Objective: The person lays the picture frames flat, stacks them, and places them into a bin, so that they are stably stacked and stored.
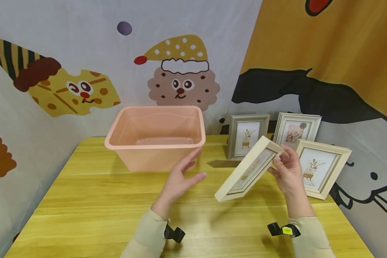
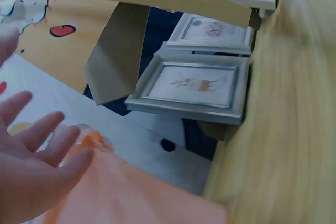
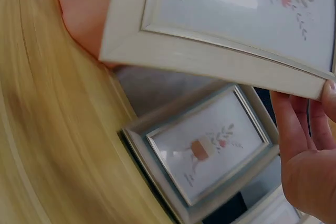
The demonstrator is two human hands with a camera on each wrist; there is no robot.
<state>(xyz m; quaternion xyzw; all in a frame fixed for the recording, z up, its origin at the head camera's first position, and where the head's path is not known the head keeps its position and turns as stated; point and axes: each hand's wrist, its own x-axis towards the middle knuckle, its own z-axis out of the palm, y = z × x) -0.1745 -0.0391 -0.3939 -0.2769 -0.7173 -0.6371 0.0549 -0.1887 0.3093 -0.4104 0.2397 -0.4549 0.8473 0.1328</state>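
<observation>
My right hand (image 1: 288, 172) grips a cream picture frame (image 1: 240, 169) by its right edge, thumb at the front. The frame is held tilted above the table, its flower print (image 3: 289, 3) showing in the right wrist view. From its back the brown stand flap (image 2: 118, 51) sticks out in the left wrist view. My left hand (image 1: 182, 175) hangs with fingers spread and nothing in them, close to the front right of a pink plastic bin (image 1: 154, 157). In the left wrist view its fingers (image 2: 44, 129) overlap the bin.
On the right of the wooden table (image 1: 93, 200) stand a grey-silver picture frame (image 1: 232, 139), a whitish frame (image 1: 314, 127) with a pink flower picture, and another cream frame (image 1: 337, 172). A cartoon-printed cloth (image 1: 93, 43) hangs behind them and the bin.
</observation>
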